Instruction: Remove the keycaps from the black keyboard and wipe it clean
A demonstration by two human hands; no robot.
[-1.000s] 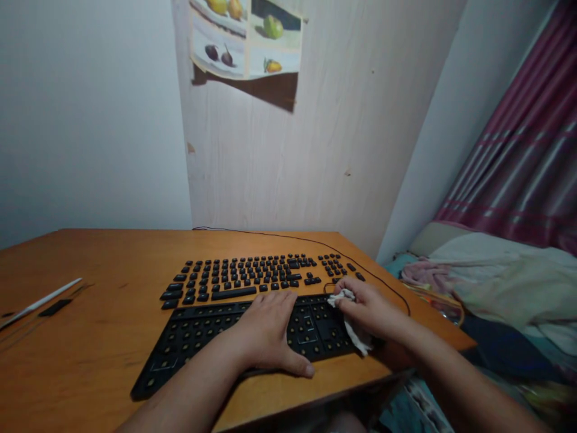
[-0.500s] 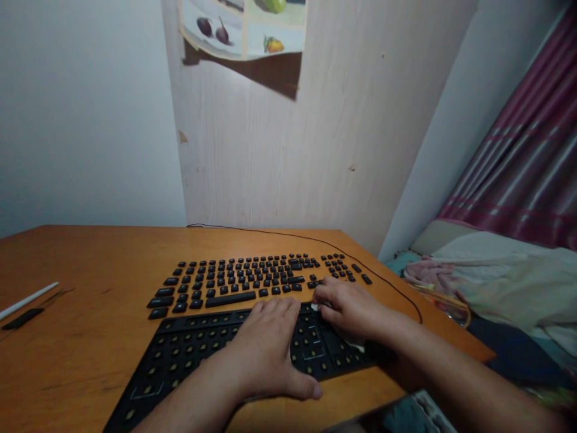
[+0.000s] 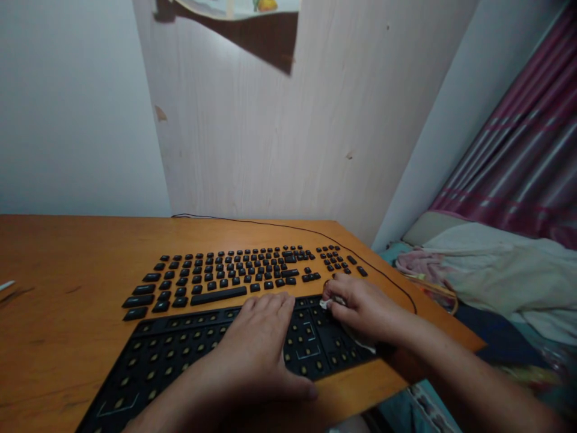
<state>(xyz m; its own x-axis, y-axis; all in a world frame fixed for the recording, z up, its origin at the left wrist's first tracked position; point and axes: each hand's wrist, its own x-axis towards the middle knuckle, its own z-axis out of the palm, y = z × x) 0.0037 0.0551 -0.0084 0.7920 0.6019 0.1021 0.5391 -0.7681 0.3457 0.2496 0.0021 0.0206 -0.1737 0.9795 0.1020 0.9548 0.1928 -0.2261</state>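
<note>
A black keyboard base (image 3: 155, 355), stripped of its keycaps, lies on the desk in front of me. My left hand (image 3: 264, 340) rests flat across its middle, fingers stretched out and thumb spread toward the near edge. At the right part of the base, my right hand (image 3: 360, 307) is closed around a crumpled white tissue (image 3: 364, 345), pressed against the board near its far edge. Only bits of the tissue show past the fingers. Just beyond the base, loose black keycaps are laid out in rows, with the long space bar (image 3: 219, 296) nearest the board.
A thin black cable (image 3: 288, 227) runs along the back of the wooden desk (image 3: 67, 258) and down its right side. A white stick (image 3: 6, 285) lies at the far left. Bedding (image 3: 491, 264) and a purple curtain (image 3: 505, 144) are on the right.
My view has tilted down and shifted slightly. My right hand has slid a little to the right over the keyboard base with the tissue; my left hand stays on the board.
</note>
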